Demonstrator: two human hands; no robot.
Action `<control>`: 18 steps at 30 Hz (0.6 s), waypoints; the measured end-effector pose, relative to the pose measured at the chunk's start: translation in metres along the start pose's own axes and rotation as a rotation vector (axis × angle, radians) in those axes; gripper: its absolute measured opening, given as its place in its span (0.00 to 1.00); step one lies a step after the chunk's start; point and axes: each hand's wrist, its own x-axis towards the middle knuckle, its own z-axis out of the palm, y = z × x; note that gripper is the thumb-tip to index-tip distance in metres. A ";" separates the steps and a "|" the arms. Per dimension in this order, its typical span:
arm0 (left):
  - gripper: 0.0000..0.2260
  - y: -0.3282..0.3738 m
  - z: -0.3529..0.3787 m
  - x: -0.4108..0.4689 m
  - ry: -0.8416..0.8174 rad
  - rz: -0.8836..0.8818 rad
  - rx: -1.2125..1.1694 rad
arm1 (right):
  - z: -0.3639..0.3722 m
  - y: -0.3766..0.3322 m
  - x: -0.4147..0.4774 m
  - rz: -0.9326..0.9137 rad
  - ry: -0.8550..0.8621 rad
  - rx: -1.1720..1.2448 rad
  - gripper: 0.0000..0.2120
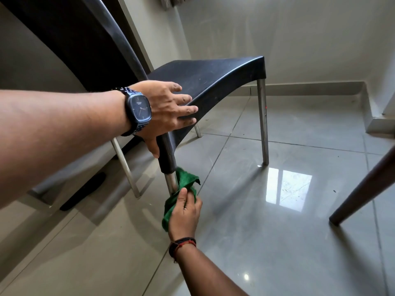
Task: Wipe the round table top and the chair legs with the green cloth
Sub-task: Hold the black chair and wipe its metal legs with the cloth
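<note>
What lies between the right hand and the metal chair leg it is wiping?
In the head view, the green cloth lies between the right hand and the near metal chair leg, bunched against it. The left hand rests on the seat edge above.

The green cloth [185,184] is a crumpled, nubby-textured rag bunched around the lower part of the nearest chair leg [171,182], touching its bare metal just below the black plastic sleeve; part of it sticks up beside the leg, and part hangs lower down. The black plastic chair [205,80] has a curved, dusty seat and slim silvery metal legs. Its front right leg [263,122] stands on the glossy tiled floor, a third leg [126,167] angles down behind the nearest one, and a fourth [198,130] shows only partly under the seat.
</note>
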 end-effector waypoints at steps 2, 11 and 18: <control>0.52 0.000 -0.004 -0.001 0.012 -0.020 -0.017 | 0.000 -0.004 0.004 0.035 -0.017 -0.011 0.23; 0.51 0.000 -0.002 0.002 0.017 0.001 0.026 | -0.005 -0.013 0.000 0.077 -0.061 0.045 0.18; 0.51 -0.001 -0.001 0.005 0.021 -0.007 -0.026 | -0.003 -0.004 -0.004 0.073 -0.022 0.075 0.18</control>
